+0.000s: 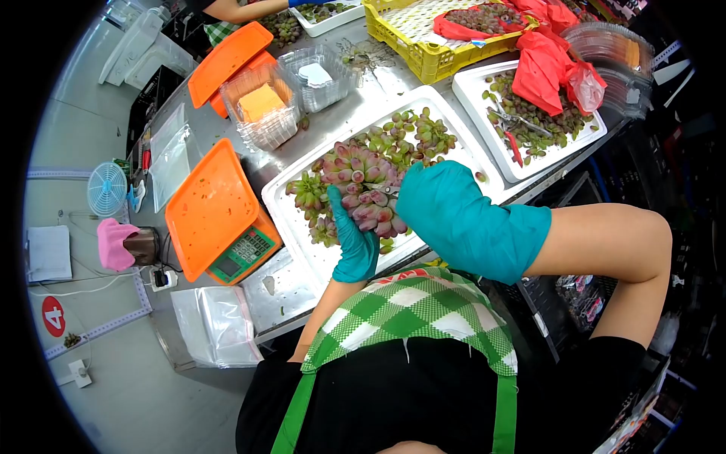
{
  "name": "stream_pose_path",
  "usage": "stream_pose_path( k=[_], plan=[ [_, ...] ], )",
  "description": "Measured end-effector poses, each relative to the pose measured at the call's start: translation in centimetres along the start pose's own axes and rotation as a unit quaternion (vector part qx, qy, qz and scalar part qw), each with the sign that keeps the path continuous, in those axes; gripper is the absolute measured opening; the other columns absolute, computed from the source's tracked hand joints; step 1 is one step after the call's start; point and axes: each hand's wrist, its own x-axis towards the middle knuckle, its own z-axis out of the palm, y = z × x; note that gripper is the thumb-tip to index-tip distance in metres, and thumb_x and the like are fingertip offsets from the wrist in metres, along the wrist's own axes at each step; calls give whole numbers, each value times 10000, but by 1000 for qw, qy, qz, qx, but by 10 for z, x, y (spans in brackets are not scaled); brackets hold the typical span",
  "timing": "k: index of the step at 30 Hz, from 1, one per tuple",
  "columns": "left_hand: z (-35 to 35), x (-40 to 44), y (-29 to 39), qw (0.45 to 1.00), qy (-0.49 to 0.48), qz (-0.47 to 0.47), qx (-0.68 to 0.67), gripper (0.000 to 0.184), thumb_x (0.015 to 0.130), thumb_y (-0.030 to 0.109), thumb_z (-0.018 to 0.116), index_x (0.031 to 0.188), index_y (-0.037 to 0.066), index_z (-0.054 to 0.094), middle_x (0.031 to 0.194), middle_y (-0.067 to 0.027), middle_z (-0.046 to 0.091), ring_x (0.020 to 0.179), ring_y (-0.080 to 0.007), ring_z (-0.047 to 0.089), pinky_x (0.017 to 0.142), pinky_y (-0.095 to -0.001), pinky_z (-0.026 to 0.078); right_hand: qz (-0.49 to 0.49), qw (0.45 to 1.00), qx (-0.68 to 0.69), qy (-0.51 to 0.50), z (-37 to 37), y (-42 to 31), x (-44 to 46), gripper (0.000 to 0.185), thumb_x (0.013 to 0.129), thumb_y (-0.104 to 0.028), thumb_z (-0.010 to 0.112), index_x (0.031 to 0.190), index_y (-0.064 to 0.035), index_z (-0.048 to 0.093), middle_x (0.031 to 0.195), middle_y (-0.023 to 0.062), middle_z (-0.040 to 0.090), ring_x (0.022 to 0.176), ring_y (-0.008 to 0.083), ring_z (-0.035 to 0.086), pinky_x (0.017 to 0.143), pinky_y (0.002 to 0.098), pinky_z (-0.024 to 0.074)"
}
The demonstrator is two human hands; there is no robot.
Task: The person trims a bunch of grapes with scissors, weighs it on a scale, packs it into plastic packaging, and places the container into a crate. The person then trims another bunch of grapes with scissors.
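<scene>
A large cluster of purple-pink and green succulents [363, 165] lies over the white tray [291, 219] in front of me. My left hand [354, 240], in a teal glove, grips the near left side of the cluster, its thumb raised along the rosettes. On the other side, my gloved right hand [439, 200] is closed around metal scissors [384, 189], of which only a bit of blade shows between the rosettes. The handles are hidden in the glove. Smaller green succulents [431, 135] lie toward the tray's far end.
An orange scale [212, 208] stands left of the tray, with plastic bags [215, 325] nearer me. Clear plastic boxes [265, 110] sit behind. A second white tray [522, 172] holds loose leaves and metal tools, beside a yellow crate [431, 64]. Another person's arm [246, 9] reaches in behind.
</scene>
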Motion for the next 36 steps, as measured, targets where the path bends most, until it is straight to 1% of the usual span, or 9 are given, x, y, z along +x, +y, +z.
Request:
stream_pose_path(
  k=[1, 3, 5, 10, 14, 22, 28, 34, 36],
  plan=[
    [-4, 1, -2, 1000, 0, -1, 5, 540, 795, 492, 427, 1155, 93, 377, 1042, -61, 503, 900, -164, 532, 766, -293, 473, -3, 997, -4, -82, -7, 1, 1, 179, 534, -162, 603, 653, -34, 566, 645, 102, 470, 550, 205, 503, 416, 328, 340],
    [-7, 1, -3, 1000, 6, -1, 5, 540, 796, 492, 424, 1159, 95, 373, 1043, -59, 502, 915, -165, 526, 775, -296, 470, 20, 984, -173, -22, -2, -3, -7, 186, 518, -171, 607, 648, -45, 566, 637, 97, 458, 544, 210, 491, 413, 332, 329],
    [-1, -2, -4, 1000, 23, 14, 9, 533, 799, 490, 421, 1157, 98, 374, 1038, -56, 504, 908, -159, 526, 763, -287, 474, 29, 980, -198, -11, 0, -2, -8, 194, 506, -180, 610, 647, -53, 567, 631, 95, 449, 539, 218, 483, 410, 337, 322],
    [12, -4, -6, 999, 19, 43, 1, 532, 805, 487, 413, 1165, 98, 367, 1057, -59, 490, 910, -156, 523, 763, -282, 474, 28, 995, -67, -69, -9, 2, -4, 184, 504, -178, 610, 644, -64, 570, 629, 89, 450, 535, 221, 477, 409, 345, 321],
    [-11, 2, -8, 999, -33, -5, -20, 548, 804, 487, 414, 1179, 93, 353, 1086, -74, 474, 955, -175, 505, 808, -304, 454, 42, 996, -72, -35, -3, -1, -4, 156, 509, -166, 605, 623, -65, 567, 615, 75, 451, 531, 210, 473, 409, 346, 314],
    [11, -5, -3, 999, 16, 31, 36, 539, 810, 460, 424, 1192, 90, 336, 1119, -77, 453, 984, -176, 493, 816, -305, 451, -8, 993, -116, 32, -9, 18, -22, 89, 535, -138, 589, 596, -81, 559, 612, 71, 491, 531, 191, 494, 392, 331, 296],
    [7, -1, -6, 998, 1, 45, 37, 499, 814, 429, 439, 1196, 132, 317, 1144, -58, 427, 1008, -179, 482, 826, -320, 450, -6, 995, -67, -67, -7, 26, -11, 82, 545, -149, 584, 593, -89, 556, 538, 57, 470, 492, 193, 482, 391, 331, 298],
    [2, -1, -8, 999, -8, 26, 30, 489, 823, 411, 433, 1205, 139, 295, 1156, -59, 412, 1026, -183, 470, 827, -325, 451, -15, 983, -169, 68, 0, 26, -16, 91, 524, -150, 578, 579, -88, 538, 515, 64, 454, 464, 187, 452, 377, 327, 258],
    [1, -2, -7, 999, -16, 11, 34, 490, 826, 409, 429, 1211, 142, 287, 1160, -60, 409, 1028, -185, 468, 827, -325, 451, -30, 991, -127, -5, -6, 26, -11, 94, 519, -151, 574, 566, -88, 521, 512, 60, 440, 460, 183, 437, 381, 324, 249]
  ],
)
